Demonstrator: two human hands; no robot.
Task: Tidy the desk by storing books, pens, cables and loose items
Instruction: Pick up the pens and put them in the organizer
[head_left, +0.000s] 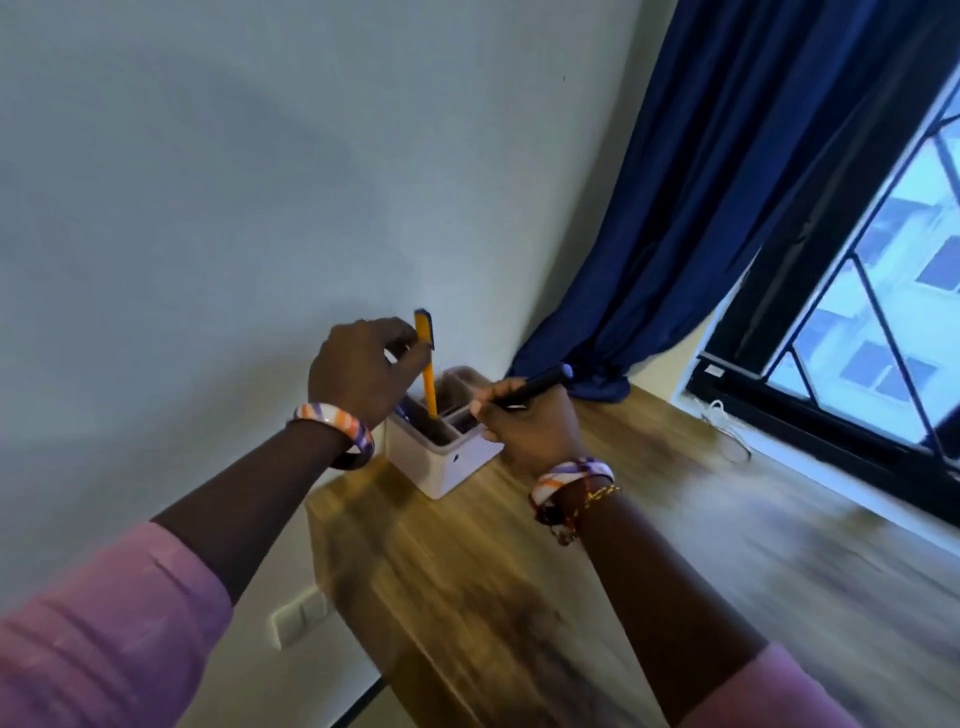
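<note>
A white desk organiser (441, 462) with several compartments stands at the far left corner of the wooden desk (493, 597). My left hand (358, 369) pinches an orange pen with a blue cap (429, 379), held upright with its lower end inside a compartment of the organiser. My right hand (530, 421) grips a dark pen (535, 385) that lies slanted over the organiser's right side, its pale tip pointing up and right.
A dark blue curtain (675, 234) hangs behind the desk and bunches on its far corner. A white cable (727, 431) lies by the window frame (831, 441) on the right. A wall socket (298, 618) sits below the desk's left edge.
</note>
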